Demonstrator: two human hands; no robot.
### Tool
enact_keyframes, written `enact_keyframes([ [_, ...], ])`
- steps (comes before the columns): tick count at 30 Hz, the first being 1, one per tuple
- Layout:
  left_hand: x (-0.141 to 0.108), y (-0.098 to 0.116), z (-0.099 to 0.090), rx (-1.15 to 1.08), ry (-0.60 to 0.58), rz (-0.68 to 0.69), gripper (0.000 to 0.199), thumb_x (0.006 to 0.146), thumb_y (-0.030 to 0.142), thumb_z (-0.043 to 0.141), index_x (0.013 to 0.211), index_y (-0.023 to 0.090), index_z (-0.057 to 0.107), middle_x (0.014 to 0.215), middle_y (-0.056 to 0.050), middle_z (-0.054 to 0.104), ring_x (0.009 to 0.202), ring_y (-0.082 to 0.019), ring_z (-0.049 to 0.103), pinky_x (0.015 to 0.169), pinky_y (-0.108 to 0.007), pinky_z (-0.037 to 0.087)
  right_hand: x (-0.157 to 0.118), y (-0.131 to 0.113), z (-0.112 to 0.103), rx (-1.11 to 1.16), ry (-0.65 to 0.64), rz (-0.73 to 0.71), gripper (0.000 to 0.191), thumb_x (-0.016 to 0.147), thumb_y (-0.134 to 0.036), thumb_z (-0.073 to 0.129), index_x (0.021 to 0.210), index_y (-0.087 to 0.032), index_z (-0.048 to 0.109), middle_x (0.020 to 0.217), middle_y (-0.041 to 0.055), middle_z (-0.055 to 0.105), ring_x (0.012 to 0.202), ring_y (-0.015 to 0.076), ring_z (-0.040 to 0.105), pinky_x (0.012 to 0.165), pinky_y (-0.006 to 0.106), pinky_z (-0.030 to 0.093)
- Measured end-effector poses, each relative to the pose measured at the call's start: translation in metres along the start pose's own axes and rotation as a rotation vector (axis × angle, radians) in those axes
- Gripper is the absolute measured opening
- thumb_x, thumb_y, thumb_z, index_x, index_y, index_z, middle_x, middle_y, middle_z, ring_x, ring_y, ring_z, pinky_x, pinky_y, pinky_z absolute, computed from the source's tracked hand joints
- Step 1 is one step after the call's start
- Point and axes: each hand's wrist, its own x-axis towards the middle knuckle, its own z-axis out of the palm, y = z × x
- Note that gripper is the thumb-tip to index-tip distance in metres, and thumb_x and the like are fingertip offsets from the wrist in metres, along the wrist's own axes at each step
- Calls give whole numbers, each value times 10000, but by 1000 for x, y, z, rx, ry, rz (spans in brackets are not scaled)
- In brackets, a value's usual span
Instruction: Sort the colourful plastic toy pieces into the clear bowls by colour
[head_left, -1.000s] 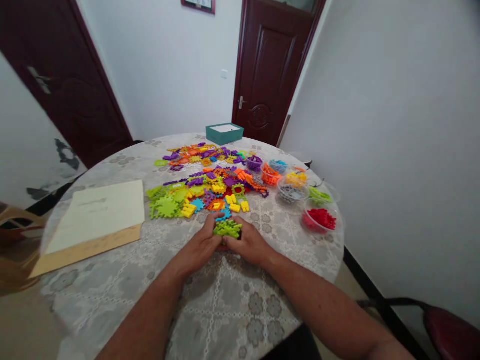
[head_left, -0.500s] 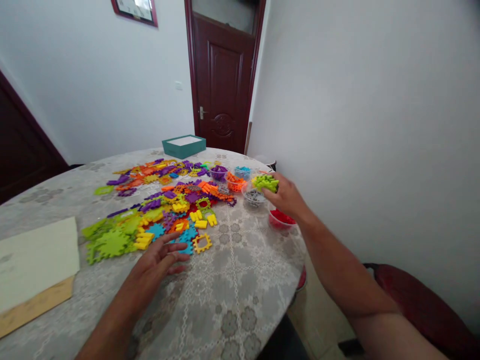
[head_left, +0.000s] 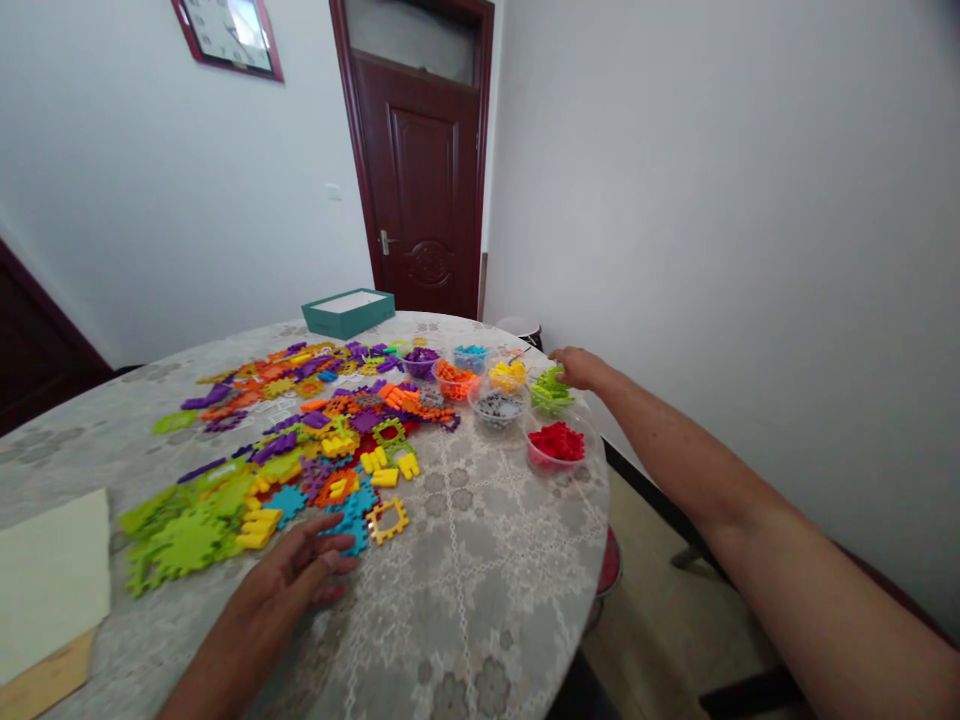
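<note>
My right hand point(head_left: 576, 368) reaches to the far right of the table, its fingers closed at the rim of a clear plastic bowl point(head_left: 552, 408) that holds lime-green toy pieces point(head_left: 551, 384). The fingertips are partly hidden. My left hand point(head_left: 304, 568) rests low over the near side of the table, fingers spread and nothing in it. Close to its fingertips lie blue gear-shaped building pieces point(head_left: 360, 520) and a yellow square frame piece point(head_left: 388, 521). Yellow connector pieces point(head_left: 259, 528) lie just beyond its wrist.
Bowls of red pieces point(head_left: 557, 442), grey pieces point(head_left: 499, 406), yellow pieces point(head_left: 508, 375), orange pieces point(head_left: 456, 380), purple pieces point(head_left: 420, 362) and blue pieces point(head_left: 470, 356) stand grouped at right. Mixed pieces spread leftward. A teal box point(head_left: 348, 318) sits at the back, a pale sheet point(head_left: 52, 570) at left.
My right hand has moved right and down with the green pieces, uncovering the yellow bowl. My left hand stays open near the blue pieces. The view has shifted slightly.
</note>
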Motion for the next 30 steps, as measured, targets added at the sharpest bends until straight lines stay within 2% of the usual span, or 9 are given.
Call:
enact_keyframes([
  [5,1,-1,1,-5,10,0,732,722,616,815,1292,207,606,1190,-160,741,1031,-335,746,825,-455,652,0,1,3,68,48,25,436,886,-103,638,1316,-129,705,1332,188,692,1213,252,637,1043,309,422],
  [9,0,-1,2,-7,1,12,731,721,618,816,1287,204,609,1197,-161,741,1034,-336,746,818,-455,655,-4,-3,6,183,113,48,361,911,-110,601,1241,-134,742,1273,148,734,1169,215,660,1032,278,433],
  [13,0,-1,1,20,-1,9,694,736,609,808,1263,195,627,1218,-165,736,1049,-338,743,840,-464,652,-5,-8,10,357,172,50,299,912,-146,609,1165,-172,765,1140,90,784,1027,182,711,931,252,505],
  [17,2,-6,-3,29,-33,20,674,768,607,789,1278,200,621,1256,-166,722,1079,-339,733,852,-470,649,-5,-11,12,541,214,71,307,903,-93,535,1091,-171,765,1005,54,801,830,132,743,767,209,555],
  [22,5,-10,-4,17,-37,31,680,778,614,777,1283,188,618,1274,-167,708,1058,-316,733,848,-448,646,-16,-18,2,658,331,160,352,854,-63,450,1029,-127,748,948,85,791,808,143,750,728,225,571],
  [25,3,-8,-4,17,20,68,652,797,609,753,1268,175,629,1213,-154,728,1007,-290,738,820,-417,639,-39,-45,-6,790,417,135,348,870,-121,440,1049,-120,738,917,96,777,790,165,741,707,256,578],
  [27,2,-7,-4,25,47,95,600,830,589,723,1259,178,641,1178,-136,738,982,-272,736,822,-406,631,-62,-77,-11,899,429,35,316,882,-163,465,1033,-140,741,882,77,765,767,170,732,699,266,572],
  [30,1,-7,-4,27,117,110,519,858,543,695,1223,176,656,1121,-121,745,937,-255,729,781,-389,624,-99,-137,-14,873,307,-213,274,919,-206,506,1037,-185,753,895,53,764,797,175,716,755,290,554],
])
